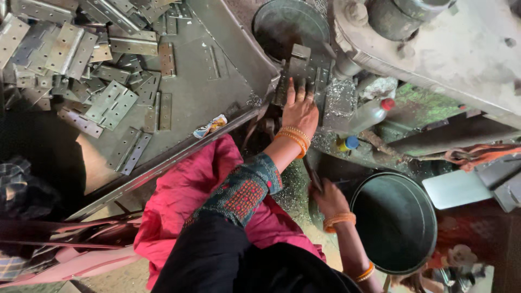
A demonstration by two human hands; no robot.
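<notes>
Pressing down with fingers spread flat, the left hand (300,111) rests on a grey metal hinge piece (304,68) set upright on the bed of a press machine (461,49), just below a round dark steel tub (290,21) whose inside looks bare from this angle. Orange bangles circle that wrist, and a patterned teal sleeve (244,190) runs back over pink cloth (190,190) across the lap.

Lower down, the right hand (328,198) is closed around a thin dark lever or rod (313,173), touching the rim of a large round steel bucket (396,222); its interior is in shadow and no contents can be made out. Metal shavings (339,100) glitter on the machine bed beside the hinge piece, near a clear plastic bottle with a red cap (372,113) lying tilted and a small yellow bottle with a blue cap (347,143).

To the left, a sloped metal tray (195,92) holds a loose heap of flat punched hinge leaves (111,103), crowded toward its upper corner, with a few lying singly further down. A crumpled wrapper (210,126) sits on the tray's lower edge.
</notes>
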